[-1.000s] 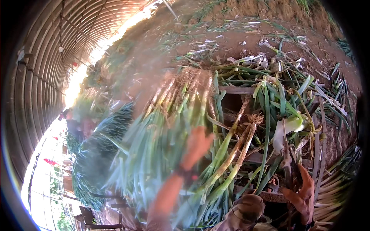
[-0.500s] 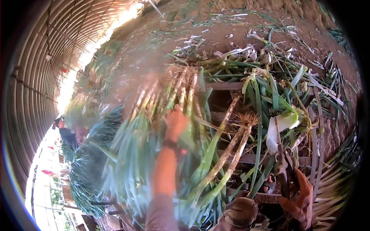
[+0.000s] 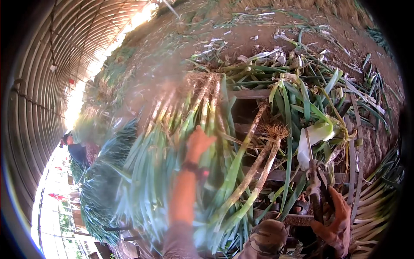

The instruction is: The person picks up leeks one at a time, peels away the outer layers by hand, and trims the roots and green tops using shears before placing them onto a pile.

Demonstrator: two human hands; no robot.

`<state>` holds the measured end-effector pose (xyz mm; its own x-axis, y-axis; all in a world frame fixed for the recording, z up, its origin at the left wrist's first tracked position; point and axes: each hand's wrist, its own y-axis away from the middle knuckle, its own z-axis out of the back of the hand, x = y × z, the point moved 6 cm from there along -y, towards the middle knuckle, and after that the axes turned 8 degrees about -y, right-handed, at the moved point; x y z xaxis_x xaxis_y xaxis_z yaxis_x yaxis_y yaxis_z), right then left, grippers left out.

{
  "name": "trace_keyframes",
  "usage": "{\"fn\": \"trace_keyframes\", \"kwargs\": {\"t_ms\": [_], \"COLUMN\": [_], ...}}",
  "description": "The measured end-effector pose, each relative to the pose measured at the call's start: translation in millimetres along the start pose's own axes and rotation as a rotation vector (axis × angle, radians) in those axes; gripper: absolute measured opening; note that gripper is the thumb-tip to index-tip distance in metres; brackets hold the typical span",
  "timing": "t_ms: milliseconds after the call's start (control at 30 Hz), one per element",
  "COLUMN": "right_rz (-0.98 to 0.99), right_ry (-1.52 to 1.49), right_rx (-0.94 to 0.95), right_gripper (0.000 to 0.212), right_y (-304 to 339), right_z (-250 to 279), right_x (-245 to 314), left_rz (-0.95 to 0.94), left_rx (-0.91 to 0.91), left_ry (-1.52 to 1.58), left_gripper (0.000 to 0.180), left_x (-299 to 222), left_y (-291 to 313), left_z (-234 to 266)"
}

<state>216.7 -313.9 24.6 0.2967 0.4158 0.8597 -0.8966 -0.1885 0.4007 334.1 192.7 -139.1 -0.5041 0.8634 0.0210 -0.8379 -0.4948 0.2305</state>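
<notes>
My left hand (image 3: pixel 199 142) lies over the pile of long leeks (image 3: pixel 148 172), just below their white shanks and roots. Its thumb sticks out to the side, apart from the index finger; the other fingers are blurred and partly hidden, and nothing shows as gripped. At lower right my right hand (image 3: pixel 338 222) is closed round the handle of a gun-shaped metal tool (image 3: pixel 315 181). The tool's thin nozzle points up, in front of a pale peeled leaf sheath (image 3: pixel 315 140). Between the hands, two soil-stained leeks (image 3: pixel 264 166) lie with their tangled roots pointing away from me.
Slatted metal bars (image 3: pixel 286 173) run beneath the leeks. Stripped leaves (image 3: pixel 310 93) heap up behind them on the bare soil (image 3: pixel 241 39). Cleaned leeks (image 3: pixel 375 216) lie at far right, and a bundle of green tops (image 3: pixel 101 185) at left. Another person (image 3: pixel 77 149) is at far left.
My left hand has drawn back a little toward me along the leeks, its thumb now standing further out. My right hand and the tool stay nearly in place.
</notes>
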Motion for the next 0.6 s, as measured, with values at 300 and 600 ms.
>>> {"fn": "trace_keyframes", "kwargs": {"t_ms": [300,600], "right_rz": [0.118,0.382], "right_ry": [0.0,0.138], "right_rx": [-0.028,-0.027], "right_gripper": [0.099,0.088], "right_y": [4.8,3.2], "right_z": [2.7,3.3], "right_x": [-11.2,-9.9], "left_rz": [-0.296,-0.195], "left_rx": [-0.014,0.117], "left_ry": [0.271,0.312], "left_gripper": [0.096,0.081], "left_x": [-55.8,-52.7], "left_y": [74.1,113.2], "left_z": [-27.1,-19.4]}}
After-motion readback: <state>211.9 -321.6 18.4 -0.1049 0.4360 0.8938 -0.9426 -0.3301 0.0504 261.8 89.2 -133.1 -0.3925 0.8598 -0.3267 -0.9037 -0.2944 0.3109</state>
